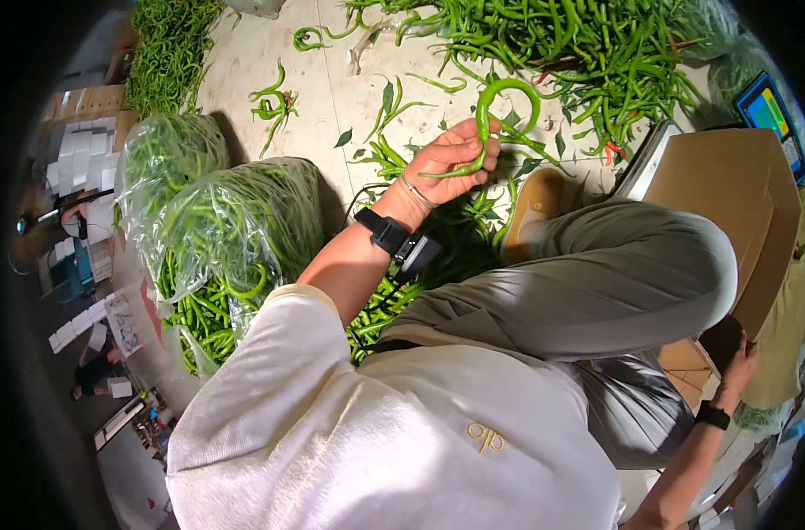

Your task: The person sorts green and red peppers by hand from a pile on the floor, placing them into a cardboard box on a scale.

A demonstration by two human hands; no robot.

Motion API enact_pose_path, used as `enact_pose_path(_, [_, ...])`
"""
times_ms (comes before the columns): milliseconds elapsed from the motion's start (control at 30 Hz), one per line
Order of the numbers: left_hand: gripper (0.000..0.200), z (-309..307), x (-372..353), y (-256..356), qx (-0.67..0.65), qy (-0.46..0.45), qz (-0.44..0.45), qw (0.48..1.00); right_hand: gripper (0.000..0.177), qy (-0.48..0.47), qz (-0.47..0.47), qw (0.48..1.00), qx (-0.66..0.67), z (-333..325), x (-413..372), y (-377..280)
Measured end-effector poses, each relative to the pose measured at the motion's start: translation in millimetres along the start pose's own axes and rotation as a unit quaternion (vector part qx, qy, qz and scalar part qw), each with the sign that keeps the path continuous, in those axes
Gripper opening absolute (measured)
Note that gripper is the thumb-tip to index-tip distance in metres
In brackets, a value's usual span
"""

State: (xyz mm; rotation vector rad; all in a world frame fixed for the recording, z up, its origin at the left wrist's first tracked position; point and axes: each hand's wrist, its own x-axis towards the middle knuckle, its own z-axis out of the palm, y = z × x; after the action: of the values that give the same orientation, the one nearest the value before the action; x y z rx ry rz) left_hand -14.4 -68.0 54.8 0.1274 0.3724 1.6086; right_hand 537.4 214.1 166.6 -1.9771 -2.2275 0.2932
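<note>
My left hand [458, 162] is closed, its fingertips pinching a long, curled green chili pepper [484, 115]. The pepper's loop rises above the fingers, over the pale board [270, 44] where loose chilies and leaves lie. Down at the right, my right hand [740, 364] has its fingers at the edge of an open cardboard box [721, 181] and appears to grip it. Part of that hand is hidden in shadow. Beyond my left hand spreads a large heap of green chilies [561, 35], with a few red ones in it.
Clear plastic bags full of green chilies [239, 212] stand to the left of my left arm. Another chili pile [168, 62] lies at the far left. A blue-framed device [774, 124] sits behind the box. My bent knee [685, 256] and shoe [537, 208] lie between my hands.
</note>
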Motion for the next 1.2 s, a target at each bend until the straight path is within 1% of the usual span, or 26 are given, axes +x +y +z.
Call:
enact_pose_path(67, [0.033, 10, -4, 1, 0.008, 0.0, -0.007, 1.0, 0.043, 0.01, -0.01, 0.998, -0.069, 2, 2, -5])
enact_pose_path(100, [0.029, 11, -7, 0, 0.087, 0.022, -0.017, 0.996, 0.044, -0.003, -0.04, 0.999, -0.015, 3, 7, 3])
enact_pose_path(133, [0.025, 9, -12, -2, 0.163, 0.049, -0.027, 0.985, 0.044, -0.003, -0.054, 0.998, -0.011, 3, 5, -1])
enact_pose_path(167, [0.02, 7, -15, -7, 0.253, 0.102, -0.025, 0.962, 0.046, 0.008, -0.042, 0.998, -0.042, 3, 4, -5])
enact_pose_path(200, [0.017, 0, -19, -11, 0.316, 0.122, -0.026, 0.94, 0.047, 0.022, -0.028, 0.997, -0.072, 4, 3, -7])
enact_pose_path(267, [0.017, -22, -30, -23, 0.447, 0.154, -0.016, 0.881, 0.049, 0.032, -0.047, 0.994, -0.095, 5, 5, -3])
enact_pose_path(300, [0.02, -40, -35, -34, 0.495, 0.184, 0.044, 0.848, 0.047, 0.025, -0.03, 0.996, -0.082, 5, 4, -6])
enact_pose_path(333, [0.02, -43, -43, -37, 0.492, 0.188, 0.047, 0.849, 0.046, 0.017, -0.013, 0.997, -0.069, 5, 3, -4])
enact_pose_path(367, [0.02, -46, -54, -41, 0.619, 0.245, 0.054, 0.744, 0.046, 0.015, -0.017, 0.997, -0.071, 5, 3, -2])
enact_pose_path(400, [0.02, -46, -66, -43, 0.727, 0.296, 0.058, 0.617, 0.044, 0.012, -0.027, 0.999, -0.02, 6, 5, 2])
enact_pose_path(433, [0.023, -39, -76, -43, 0.731, 0.317, 0.025, 0.604, 0.042, 0.007, -0.037, 0.999, 0.031, 8, 7, 6])
enact_pose_path(467, [0.023, -45, -87, -49, 0.728, 0.323, 0.024, 0.604, 0.042, 0.003, -0.042, 0.999, 0.03, 7, 9, 11])
enact_pose_path(533, [0.022, -60, -104, -60, 0.785, 0.308, 0.029, 0.537, 0.041, -0.024, -0.021, 0.999, 0.041, 4, 8, 8])
enact_pose_path(600, [0.021, -64, -113, -67, 0.78, 0.292, 0.022, 0.553, 0.041, -0.01, -0.025, 0.999, 0.027, 6, 8, 9])
enact_pose_path(667, [0.019, -64, -114, -74, 0.7, 0.316, 0.001, 0.64, 0.042, 0.005, -0.024, 1.0, 0.009, 3, 7, 11])
enact_pose_path(700, [0.016, -71, -110, -78, 0.673, 0.308, 0.018, 0.672, 0.043, -0.027, 0.011, 1.0, 0.001, 0, 9, 10])
enact_pose_path(733, [0.016, -77, -107, -81, 0.672, 0.306, 0.015, 0.674, 0.044, -0.058, 0.045, 0.997, -0.005, -2, 11, 7])
enact_pose_path(767, [0.014, -82, -103, -84, 0.639, 0.305, 0.023, 0.706, 0.044, -0.058, 0.047, 0.997, -0.008, -2, 9, 5])
enact_pose_path(800, [0.012, -83, -100, -86, 0.604, 0.304, 0.033, 0.736, 0.045, -0.004, 0.002, 0.999, 0.042, -1, 4, 1])
enact_pose_path(833, [0.011, -75, -96, -81, 0.589, 0.309, -0.001, 0.746, 0.047, 0.049, -0.044, 0.993, 0.093, -1, -3, -14])
enact_pose_path(867, [0.011, -70, -92, -78, 0.588, 0.309, -0.001, 0.748, 0.047, 0.049, -0.045, 0.994, 0.091, -6, -9, -30])
enact_pose_path(933, [0.011, -61, -86, -75, 0.624, 0.266, 0.147, 0.72, 0.048, 0.169, -0.106, 0.973, 0.112, -34, -38, -107])
enact_pose_path(1000, [0.012, -35, -81, -61, 0.618, 0.241, 0.134, 0.736, 0.044, 0.24, -0.194, 0.947, 0.086, -53, -68, -179])
enact_pose_path(1067, [0.012, -11, -74, -52, 0.608, 0.214, 0.124, 0.754, 0.04, 0.217, -0.28, 0.927, 0.123, -60, -93, -240])
enact_pose_path(1133, [0.015, 16, -66, -46, 0.6, 0.184, 0.122, 0.769, 0.039, 0.088, -0.276, 0.92, 0.262, -49, -125, -302])
enact_pose_path(1200, [0.019, 34, -57, -46, 0.559, 0.126, 0.168, 0.802, 0.05, -0.072, -0.271, 0.875, 0.394, -12, -137, -312])
